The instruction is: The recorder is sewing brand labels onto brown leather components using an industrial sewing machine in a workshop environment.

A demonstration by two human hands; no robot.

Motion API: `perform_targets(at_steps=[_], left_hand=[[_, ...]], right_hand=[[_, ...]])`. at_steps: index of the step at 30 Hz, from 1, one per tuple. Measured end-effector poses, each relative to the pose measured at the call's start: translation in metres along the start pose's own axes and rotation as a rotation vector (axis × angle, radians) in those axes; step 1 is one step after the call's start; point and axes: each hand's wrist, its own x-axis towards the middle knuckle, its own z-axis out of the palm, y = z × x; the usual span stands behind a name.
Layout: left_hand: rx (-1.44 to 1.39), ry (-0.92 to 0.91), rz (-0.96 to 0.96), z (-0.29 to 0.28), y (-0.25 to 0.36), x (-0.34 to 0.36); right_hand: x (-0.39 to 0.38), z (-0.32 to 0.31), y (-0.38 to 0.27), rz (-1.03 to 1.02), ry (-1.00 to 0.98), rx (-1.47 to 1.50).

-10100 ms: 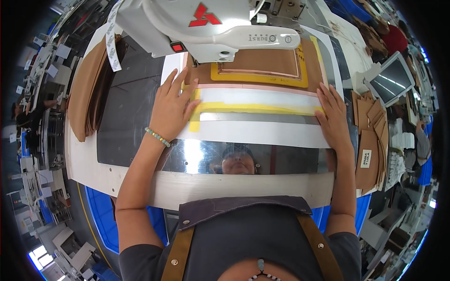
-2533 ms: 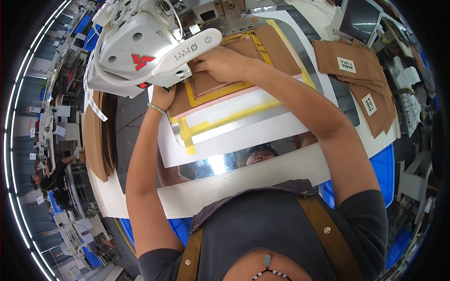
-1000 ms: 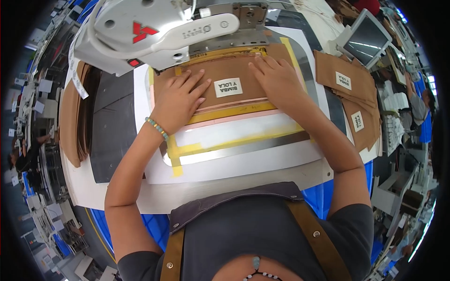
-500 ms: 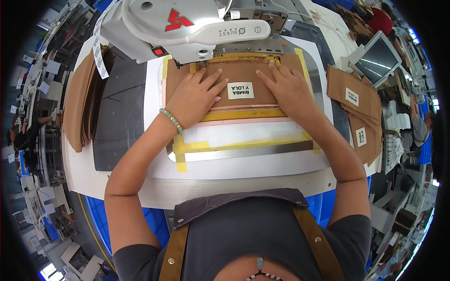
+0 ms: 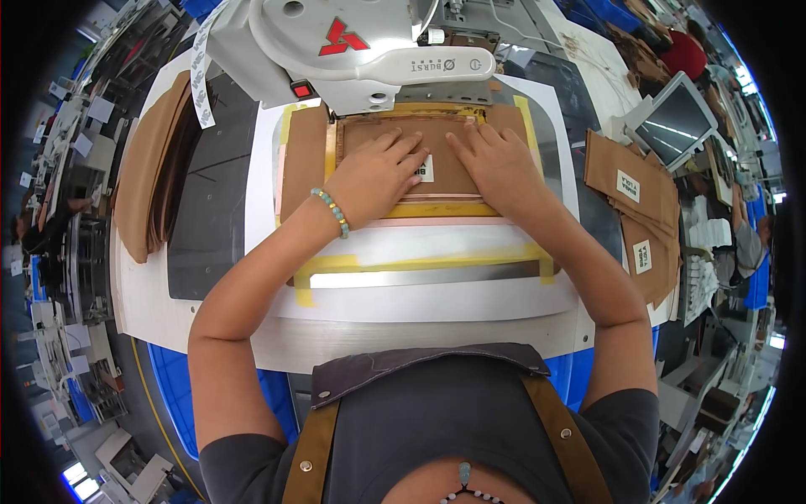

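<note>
Lying flat, fingers loosely spread, the left hand (image 5: pixel 375 181) and right hand (image 5: pixel 497 172) touch the brown panel (image 5: pixel 445 172), a yellow frame (image 5: pixel 453 210) lining its near side. Pale table (image 5: pixel 285 340) shows along its front edge; dark plate (image 5: pixel 214 168) separates white sheet (image 5: pixel 420 304) from left-edge brown stack (image 5: pixel 147 185).

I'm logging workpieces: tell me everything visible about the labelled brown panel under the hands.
The brown panel looks smooth and matte, perhaps leather. It lies flat within a yellow frame, near the white machine head. A white label with dark lettering sits on it, partly hidden by the left hand. That hand and the right hand rest palm down on it, covering much of its outline.
</note>
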Motion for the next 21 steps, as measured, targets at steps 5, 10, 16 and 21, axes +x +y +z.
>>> perform_targets(at_steps=[5,10,16,21], left_hand=[[0.044,-0.007,-0.014,-0.003,0.002,0.000],[0.035,0.002,-0.003,-0.003,-0.006,-0.005],[-0.021,0.025,-0.028,-0.005,-0.010,-0.014],[-0.062,0.045,-0.052,-0.006,-0.015,-0.022]], right_hand=[[0.011,-0.005,-0.003,-0.037,-0.011,0.071],[0.024,0.000,-0.010,-0.075,0.087,0.096],[0.038,-0.007,-0.026,-0.081,0.077,0.082],[0.050,-0.006,-0.036,-0.090,0.105,0.109]])
